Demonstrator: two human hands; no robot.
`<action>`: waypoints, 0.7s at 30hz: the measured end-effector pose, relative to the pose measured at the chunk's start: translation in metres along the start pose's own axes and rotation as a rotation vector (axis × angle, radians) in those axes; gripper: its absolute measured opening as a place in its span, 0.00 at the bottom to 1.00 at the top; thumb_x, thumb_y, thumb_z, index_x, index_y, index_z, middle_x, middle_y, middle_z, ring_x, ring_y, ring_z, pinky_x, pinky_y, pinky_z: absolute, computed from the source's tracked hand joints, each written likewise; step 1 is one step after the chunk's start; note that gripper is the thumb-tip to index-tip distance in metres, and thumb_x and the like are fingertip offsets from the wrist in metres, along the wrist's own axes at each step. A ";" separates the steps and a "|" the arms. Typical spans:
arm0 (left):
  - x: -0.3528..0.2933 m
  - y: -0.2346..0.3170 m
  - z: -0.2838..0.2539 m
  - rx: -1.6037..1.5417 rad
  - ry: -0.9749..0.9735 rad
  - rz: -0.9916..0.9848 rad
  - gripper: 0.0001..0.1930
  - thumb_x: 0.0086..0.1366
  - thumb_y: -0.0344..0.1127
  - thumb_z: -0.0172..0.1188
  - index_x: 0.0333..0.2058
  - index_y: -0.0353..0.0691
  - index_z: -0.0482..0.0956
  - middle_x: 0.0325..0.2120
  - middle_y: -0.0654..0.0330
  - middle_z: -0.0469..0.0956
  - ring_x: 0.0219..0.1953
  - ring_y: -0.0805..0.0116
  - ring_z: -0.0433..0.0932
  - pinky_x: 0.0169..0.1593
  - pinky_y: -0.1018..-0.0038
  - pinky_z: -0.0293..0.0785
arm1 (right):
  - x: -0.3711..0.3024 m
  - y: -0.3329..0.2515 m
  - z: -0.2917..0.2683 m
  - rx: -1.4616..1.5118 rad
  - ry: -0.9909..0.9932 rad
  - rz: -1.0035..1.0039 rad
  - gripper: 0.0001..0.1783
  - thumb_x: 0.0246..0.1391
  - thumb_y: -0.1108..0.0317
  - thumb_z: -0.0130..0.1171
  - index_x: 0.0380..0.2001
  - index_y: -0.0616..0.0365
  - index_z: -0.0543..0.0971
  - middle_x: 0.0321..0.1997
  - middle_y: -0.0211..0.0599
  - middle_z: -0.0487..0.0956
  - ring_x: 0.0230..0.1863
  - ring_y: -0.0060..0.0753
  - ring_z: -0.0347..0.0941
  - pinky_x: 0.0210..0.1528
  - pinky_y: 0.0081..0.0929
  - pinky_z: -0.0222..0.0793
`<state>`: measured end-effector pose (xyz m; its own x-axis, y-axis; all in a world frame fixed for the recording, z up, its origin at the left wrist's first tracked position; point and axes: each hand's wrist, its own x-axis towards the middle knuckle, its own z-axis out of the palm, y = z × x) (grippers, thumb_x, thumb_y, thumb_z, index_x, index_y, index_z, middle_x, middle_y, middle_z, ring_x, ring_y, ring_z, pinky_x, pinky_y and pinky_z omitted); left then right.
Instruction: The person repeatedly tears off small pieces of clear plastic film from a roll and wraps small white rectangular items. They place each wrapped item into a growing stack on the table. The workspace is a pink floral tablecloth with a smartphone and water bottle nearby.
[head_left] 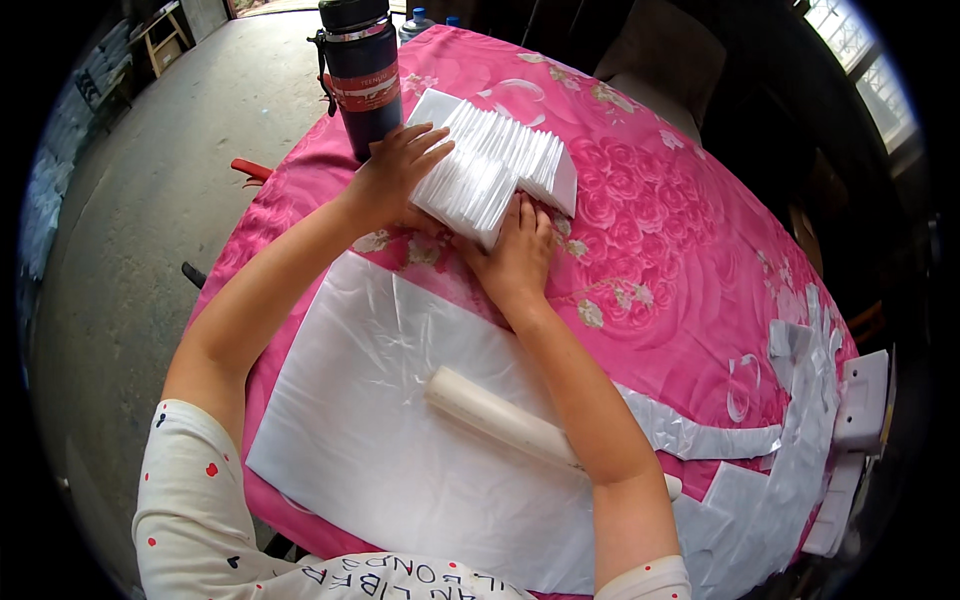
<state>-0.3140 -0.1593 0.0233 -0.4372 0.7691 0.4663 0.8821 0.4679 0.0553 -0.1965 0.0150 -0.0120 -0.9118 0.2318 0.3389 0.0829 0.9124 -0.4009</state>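
Observation:
Two rows of thin white folded plastic packets stand packed on edge as a stack (490, 165) on the far part of the table. My left hand (398, 175) grips the stack's left end, its fingers reaching over the top edge and its thumb partly hidden on the near side. Against the near right side presses my right hand (518, 250), fingers pointing away from me and thumb along the front edge. Nearer to me lies a large white plastic sheet (350, 400). Across it rests a cream-coloured tube (500, 415), partly covered by my right forearm.
A dark bottle with a red band (365, 90) stands just beyond my left hand. Pink floral cloth (660, 240) covers the table. Strips of white plastic (700, 435) lie along the right side, with white plastic trays (862, 400) by the right edge. A red handle (250, 170) shows at the left edge.

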 end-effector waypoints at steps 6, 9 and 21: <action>-0.005 0.013 -0.016 -0.090 -0.032 0.065 0.51 0.32 0.49 0.71 0.58 0.40 0.60 0.59 0.57 0.58 0.61 0.55 0.55 0.63 0.60 0.50 | -0.001 0.005 -0.002 0.051 0.034 0.023 0.55 0.33 0.44 0.67 0.57 0.73 0.56 0.59 0.55 0.58 0.60 0.55 0.52 0.63 0.43 0.47; -0.006 0.020 -0.020 -0.125 -0.009 0.073 0.50 0.34 0.48 0.71 0.58 0.40 0.60 0.59 0.57 0.59 0.61 0.56 0.56 0.62 0.62 0.53 | -0.006 0.006 -0.013 0.084 0.014 0.029 0.56 0.32 0.45 0.68 0.56 0.74 0.56 0.58 0.57 0.58 0.57 0.56 0.54 0.61 0.43 0.51; 0.016 0.051 0.000 -0.108 -0.031 0.305 0.39 0.43 0.42 0.67 0.56 0.44 0.64 0.59 0.59 0.60 0.59 0.57 0.61 0.61 0.62 0.58 | 0.008 -0.003 -0.018 -0.260 -0.227 0.031 0.43 0.43 0.53 0.62 0.56 0.70 0.59 0.54 0.48 0.63 0.51 0.45 0.63 0.52 0.41 0.61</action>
<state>-0.2760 -0.1230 0.0330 -0.1534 0.8803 0.4490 0.9860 0.1662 0.0111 -0.1969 0.0200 0.0077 -0.9709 0.2068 0.1203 0.1855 0.9683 -0.1675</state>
